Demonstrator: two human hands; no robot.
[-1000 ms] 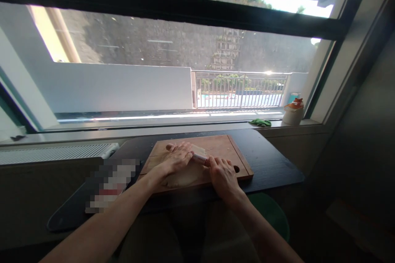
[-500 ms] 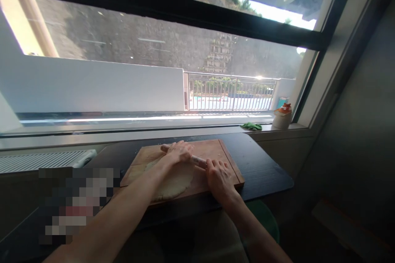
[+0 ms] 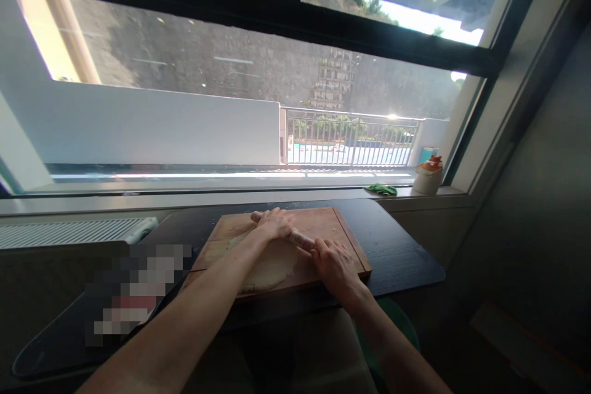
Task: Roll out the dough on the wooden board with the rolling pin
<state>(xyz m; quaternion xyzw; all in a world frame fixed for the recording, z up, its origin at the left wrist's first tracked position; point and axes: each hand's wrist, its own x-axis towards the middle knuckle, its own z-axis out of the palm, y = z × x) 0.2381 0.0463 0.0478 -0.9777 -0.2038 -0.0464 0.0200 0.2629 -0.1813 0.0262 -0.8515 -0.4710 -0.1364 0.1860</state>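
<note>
A wooden rolling pin (image 3: 302, 239) lies slantwise across a flat sheet of pale dough (image 3: 272, 268). Toward its far left end, my left hand (image 3: 277, 223) is closed over it from above. My right hand (image 3: 335, 260) grips the near right end, fingers curled around the wood. Under the dough is a wooden cutting board (image 3: 318, 217) with a groove along its right side. My left forearm covers part of the dough's left side.
The board rests on a dark table (image 3: 392, 252). A green cloth (image 3: 381, 189) and a whitish bag with an orange top (image 3: 428, 175) sit on the windowsill. A radiator (image 3: 78, 232) is at the left, and a green stool (image 3: 392, 326) stands below the table's front edge.
The whole view has shifted slightly, so everything appears further right. Both hands keep hold of the rolling pin, which lies at nearly the same place on the dough.
</note>
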